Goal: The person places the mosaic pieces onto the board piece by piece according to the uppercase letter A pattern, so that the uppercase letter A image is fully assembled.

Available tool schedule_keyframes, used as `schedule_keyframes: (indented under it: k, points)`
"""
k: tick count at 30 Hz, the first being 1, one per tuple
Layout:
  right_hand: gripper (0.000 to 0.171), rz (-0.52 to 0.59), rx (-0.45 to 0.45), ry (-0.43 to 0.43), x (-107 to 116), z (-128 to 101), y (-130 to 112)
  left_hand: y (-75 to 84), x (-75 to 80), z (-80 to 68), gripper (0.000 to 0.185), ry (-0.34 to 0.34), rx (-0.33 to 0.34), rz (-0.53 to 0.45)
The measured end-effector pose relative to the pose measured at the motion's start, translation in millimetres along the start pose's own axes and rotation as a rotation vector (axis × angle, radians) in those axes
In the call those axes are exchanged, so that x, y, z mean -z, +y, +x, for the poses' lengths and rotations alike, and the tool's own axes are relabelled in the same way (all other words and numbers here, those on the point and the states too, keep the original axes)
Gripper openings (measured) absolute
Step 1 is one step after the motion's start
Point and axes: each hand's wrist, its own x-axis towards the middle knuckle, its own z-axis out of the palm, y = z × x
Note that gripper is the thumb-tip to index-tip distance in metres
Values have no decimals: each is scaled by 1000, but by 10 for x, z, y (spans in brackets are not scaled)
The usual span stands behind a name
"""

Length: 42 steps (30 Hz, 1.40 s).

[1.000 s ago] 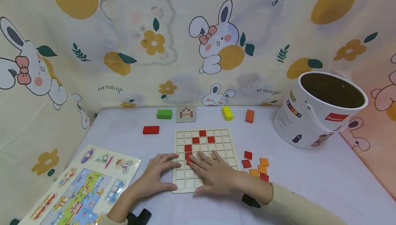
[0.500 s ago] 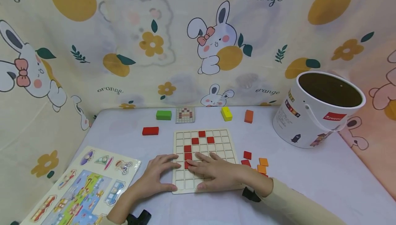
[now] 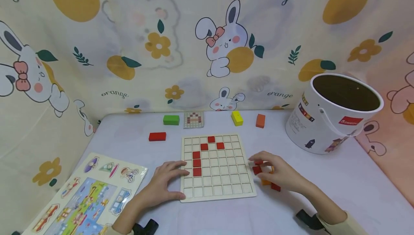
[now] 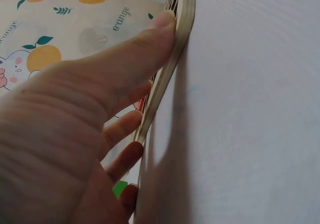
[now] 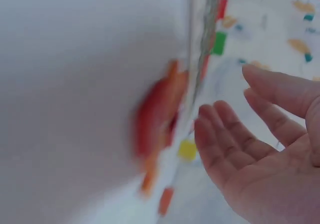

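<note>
A wooden grid board (image 3: 223,186) lies flat on the table with several red tiles (image 3: 197,163) set in its cells. My left hand (image 3: 177,183) rests on the board's left edge, fingers straight on top and thumb (image 4: 150,38) pressed against the rim (image 4: 175,48). Just right of the board, my right hand (image 3: 265,166) hovers over a small pile of loose red and orange tiles (image 3: 275,187). In the right wrist view its fingers (image 5: 225,134) are relaxed and hold nothing, and the tiles (image 5: 157,119) are a blur.
A white bucket (image 3: 336,116) stands at the right. Along the back lie a green block (image 3: 171,119), a pattern card (image 3: 194,119), a yellow block (image 3: 237,118) and an orange block (image 3: 260,120); a red block (image 3: 157,136) sits nearer. A picture puzzle (image 3: 87,195) lies at front left.
My right hand has left the board and moved right to the loose tiles, uncovering the red tile it was pressing. The left hand has stayed put.
</note>
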Motion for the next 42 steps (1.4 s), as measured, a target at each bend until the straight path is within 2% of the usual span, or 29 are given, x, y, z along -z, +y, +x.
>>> schedule_keyframes:
  k: [6, 10, 12, 16, 21, 29, 34, 42]
  points:
    - [39, -101, -78, 119, 59, -394, 195, -1, -12, -3, 61, -1, 5, -8]
    - [39, -151, -124, 155, 30, -529, 248, 2, -11, -2, 61, -2, 10, -9]
    - [41, -175, -107, 165, 10, -553, 270, 4, -5, -2, 61, -1, 12, -8]
    - [45, -220, 2, 198, -25, -565, 304, 10, 6, 1, 61, -1, 15, -3]
    - [46, -228, 34, 172, -37, -563, 284, 24, 19, -4, 61, 3, 13, -6]
    - [34, -202, -81, 63, -18, -570, 235, 8, 5, 2, 61, -4, 11, -9]
    - [26, -96, -55, 14, 41, -418, 128, 3, -7, 0, 61, -5, 5, -4]
    - [16, -11, 17, -73, 13, 362, -26, 3, 3, -1, 61, -4, 11, -10]
